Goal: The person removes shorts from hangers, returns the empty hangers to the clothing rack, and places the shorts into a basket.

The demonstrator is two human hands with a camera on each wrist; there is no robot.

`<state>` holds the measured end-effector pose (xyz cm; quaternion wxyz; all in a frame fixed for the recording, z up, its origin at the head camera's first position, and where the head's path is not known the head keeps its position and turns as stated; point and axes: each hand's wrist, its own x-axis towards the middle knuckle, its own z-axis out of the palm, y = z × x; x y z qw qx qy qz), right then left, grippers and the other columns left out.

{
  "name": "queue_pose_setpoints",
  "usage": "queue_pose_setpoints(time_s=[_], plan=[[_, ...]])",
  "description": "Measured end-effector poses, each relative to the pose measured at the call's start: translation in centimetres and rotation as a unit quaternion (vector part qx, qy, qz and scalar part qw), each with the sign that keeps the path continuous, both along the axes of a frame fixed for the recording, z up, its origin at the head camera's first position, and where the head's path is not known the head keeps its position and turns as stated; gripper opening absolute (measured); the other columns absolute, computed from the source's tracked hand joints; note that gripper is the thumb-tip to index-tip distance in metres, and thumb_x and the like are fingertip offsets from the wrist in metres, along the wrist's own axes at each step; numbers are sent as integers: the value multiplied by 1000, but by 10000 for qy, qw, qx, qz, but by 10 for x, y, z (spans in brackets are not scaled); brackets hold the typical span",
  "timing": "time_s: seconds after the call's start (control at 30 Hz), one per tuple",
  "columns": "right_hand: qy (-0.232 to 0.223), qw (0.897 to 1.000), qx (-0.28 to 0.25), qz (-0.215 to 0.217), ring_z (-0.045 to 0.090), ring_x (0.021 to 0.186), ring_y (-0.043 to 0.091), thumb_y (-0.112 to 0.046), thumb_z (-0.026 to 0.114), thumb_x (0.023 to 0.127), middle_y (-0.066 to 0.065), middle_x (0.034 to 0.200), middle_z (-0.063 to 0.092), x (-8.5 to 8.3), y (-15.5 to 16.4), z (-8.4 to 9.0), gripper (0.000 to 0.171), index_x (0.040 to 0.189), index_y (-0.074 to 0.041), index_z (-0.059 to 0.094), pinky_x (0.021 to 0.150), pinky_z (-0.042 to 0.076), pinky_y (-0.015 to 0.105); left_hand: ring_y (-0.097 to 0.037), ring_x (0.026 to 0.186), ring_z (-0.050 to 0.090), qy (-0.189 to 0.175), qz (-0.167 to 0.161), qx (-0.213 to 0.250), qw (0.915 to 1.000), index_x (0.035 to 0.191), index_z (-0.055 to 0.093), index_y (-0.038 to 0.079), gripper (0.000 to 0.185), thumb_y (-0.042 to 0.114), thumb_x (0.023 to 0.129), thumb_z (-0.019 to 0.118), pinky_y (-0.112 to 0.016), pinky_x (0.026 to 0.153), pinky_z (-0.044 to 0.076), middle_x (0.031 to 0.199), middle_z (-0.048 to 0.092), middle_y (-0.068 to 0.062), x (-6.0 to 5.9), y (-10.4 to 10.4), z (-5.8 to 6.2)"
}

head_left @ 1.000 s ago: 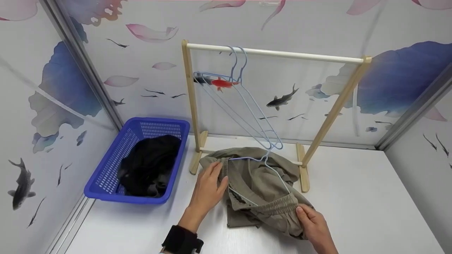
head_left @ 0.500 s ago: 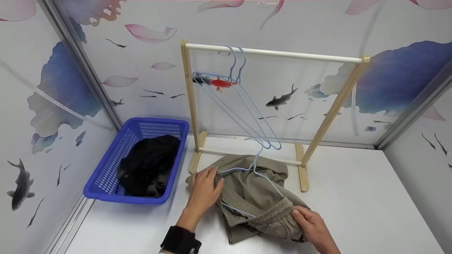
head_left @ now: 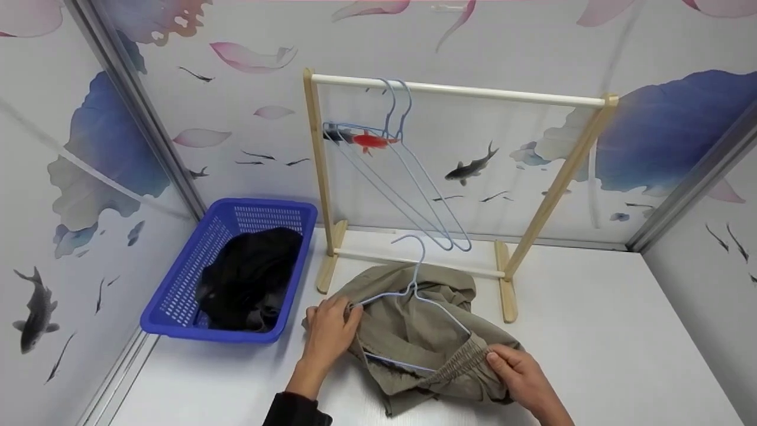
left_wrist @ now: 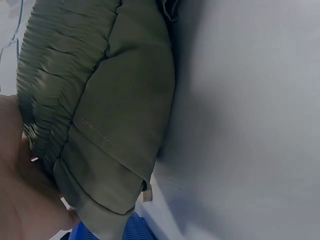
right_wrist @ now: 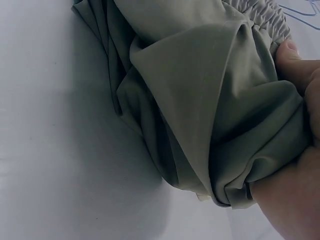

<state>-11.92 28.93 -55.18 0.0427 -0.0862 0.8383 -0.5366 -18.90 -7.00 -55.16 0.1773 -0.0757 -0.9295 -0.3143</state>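
Observation:
Olive-grey pants [head_left: 408,337] with a gathered elastic waistband lie bunched on the white table. A light blue wire hanger [head_left: 422,253] sits inside the open waist, its hook sticking up toward the rack and its lower wire showing near the front. My left hand [head_left: 328,331] grips the waistband at the left end of the hanger; some of its fingers are hidden by cloth. At the other end, my right hand [head_left: 520,373] pinches the waistband with the thumb on top. Folds of the pants [right_wrist: 185,100] hang beside that hand in the right wrist view.
Behind the pants stands a wooden rack with a white top bar [head_left: 473,92]. Two blue hangers [head_left: 408,115] hang from it toward the left. A blue plastic basket [head_left: 213,336] holding dark clothes [head_left: 248,278] is on the left. Patterned walls enclose the table.
The pants and the hanger have come nearer to me and slightly left, so the hook now stands apart from the hanging hangers. My left hand has shifted left and down along with the waistband.

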Motion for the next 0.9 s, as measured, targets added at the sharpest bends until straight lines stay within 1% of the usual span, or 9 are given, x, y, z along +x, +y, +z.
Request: queue_pose_setpoints(time_s=[0.07, 0.17, 0.33, 0.43, 0.5, 0.63, 0.77, 0.83, 0.9], plan=[[93, 9999, 45, -42, 48, 66, 4, -11, 56, 106, -6, 71, 48, 0, -1, 0, 19, 92, -6, 66, 62, 41, 23, -32, 86, 62, 14, 18, 66, 10000, 84, 63, 11, 25, 28, 102, 62, -48, 81, 34, 86, 65, -8, 3, -1, -2], [252, 9994, 103, -195, 49, 68, 4, -10, 57, 105, -7, 72, 50, 0, -2, 0, 17, 93, -6, 69, 63, 41, 23, -31, 85, 62, 100, 41, 183, 9998, 85, 64, 11, 25, 29, 102, 63, -46, 80, 34, 86, 66, -7, 7, -2, -2], [423, 9953, 483, -719, 49, 68, 4, -8, 63, 102, -6, 74, 56, -2, -7, 3, 14, 91, -10, 71, 62, 42, 24, -29, 83, 62, 241, 103, 352, 9990, 83, 63, 13, 23, 27, 101, 65, -45, 80, 34, 83, 64, -4, 13, -1, 2], [422, 9888, 901, -1116, 50, 69, 5, -8, 66, 99, -5, 77, 62, -3, -12, 7, 12, 91, -13, 73, 65, 44, 25, -28, 82, 62, 358, 155, 396, 9985, 82, 63, 14, 22, 27, 100, 66, -45, 79, 34, 83, 64, -3, 16, 1, 6], [515, 9822, 1242, -1311, 54, 73, 6, -8, 68, 98, -4, 83, 68, -4, -16, 9, 11, 92, -14, 74, 68, 48, 28, -27, 84, 63, 449, 179, 441, 9979, 85, 66, 13, 21, 26, 100, 66, -44, 79, 34, 86, 67, -3, 18, 3, 9], [759, 9702, 1705, -1547, 62, 81, 12, -5, 68, 98, 2, 93, 74, -3, -22, 13, 10, 99, -10, 75, 75, 54, 35, -26, 88, 64, 614, 185, 675, 9957, 91, 71, 11, 17, 25, 99, 68, -44, 80, 33, 92, 71, -3, 23, 6, 14], [1089, 9643, 1739, -1675, 70, 93, 23, -1, 66, 98, 9, 104, 75, -3, -28, 12, 14, 109, -4, 75, 82, 57, 42, -24, 87, 64, 753, 267, 961, 9922, 92, 73, 13, 13, 24, 98, 70, -45, 81, 33, 92, 71, 0, 30, 9, 18], [1331, 9597, 1703, -1795, 70, 97, 26, -1, 67, 98, 11, 106, 75, -4, -30, 11, 16, 112, -2, 74, 83, 56, 43, -23, 87, 64, 797, 324, 1050, 9907, 92, 73, 14, 12, 24, 97, 71, -45, 81, 34, 92, 71, 0, 32, 9, 20], [1538, 9548, 1652, -1934, 69, 96, 25, -3, 70, 97, 9, 104, 74, -4, -33, 9, 17, 112, -1, 75, 82, 55, 41, -23, 87, 64, 837, 374, 1095, 9898, 92, 74, 14, 11, 24, 97, 71, -46, 81, 34, 92, 71, 0, 34, 10, 21]])
